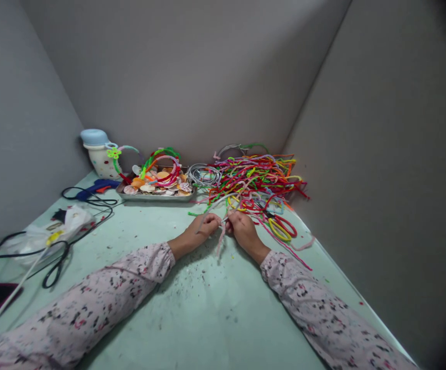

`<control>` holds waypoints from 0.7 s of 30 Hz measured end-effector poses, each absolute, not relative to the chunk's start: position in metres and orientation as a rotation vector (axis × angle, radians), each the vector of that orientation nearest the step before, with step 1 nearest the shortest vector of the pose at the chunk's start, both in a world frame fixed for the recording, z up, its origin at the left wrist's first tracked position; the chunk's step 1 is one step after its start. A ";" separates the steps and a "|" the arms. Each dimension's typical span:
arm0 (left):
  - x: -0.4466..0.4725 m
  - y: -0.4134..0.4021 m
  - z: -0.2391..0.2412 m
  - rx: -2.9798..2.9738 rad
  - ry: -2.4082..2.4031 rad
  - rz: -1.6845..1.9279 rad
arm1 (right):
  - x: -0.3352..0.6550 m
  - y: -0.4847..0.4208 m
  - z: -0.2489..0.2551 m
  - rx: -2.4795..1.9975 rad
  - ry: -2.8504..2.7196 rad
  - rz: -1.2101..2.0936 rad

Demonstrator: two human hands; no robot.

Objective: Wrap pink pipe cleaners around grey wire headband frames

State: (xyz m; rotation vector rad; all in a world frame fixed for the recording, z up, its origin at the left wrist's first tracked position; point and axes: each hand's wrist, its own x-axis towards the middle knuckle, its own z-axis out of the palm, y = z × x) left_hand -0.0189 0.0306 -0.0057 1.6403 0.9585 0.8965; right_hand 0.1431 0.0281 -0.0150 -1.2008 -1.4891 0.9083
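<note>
My left hand (204, 226) and my right hand (243, 228) are closed and nearly meet above the table, fingertips pinched. A thin grey headband hoop (212, 207) curves up from my left hand, over the gap between the hands. Between my fingertips a pale pink pipe cleaner (221, 240) shows, its loose end hanging down. Exactly where each hand grips is partly hidden by the fingers. Beside my right hand lie scissors with red and yellow handles (283, 227).
A heap of coloured pipe cleaners (257, 172) lies behind my hands, with coiled grey hoops (204, 176) beside it. A metal tray (157, 197) holds shells and wrapped headbands. Farther left are a cup (101, 159), a blue glue gun (96, 188), black cables (58, 267) and a plastic bag (66, 226).
</note>
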 end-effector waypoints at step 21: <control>-0.018 0.026 0.004 1.551 0.913 0.963 | 0.145 0.027 -0.006 -0.972 -1.341 1.117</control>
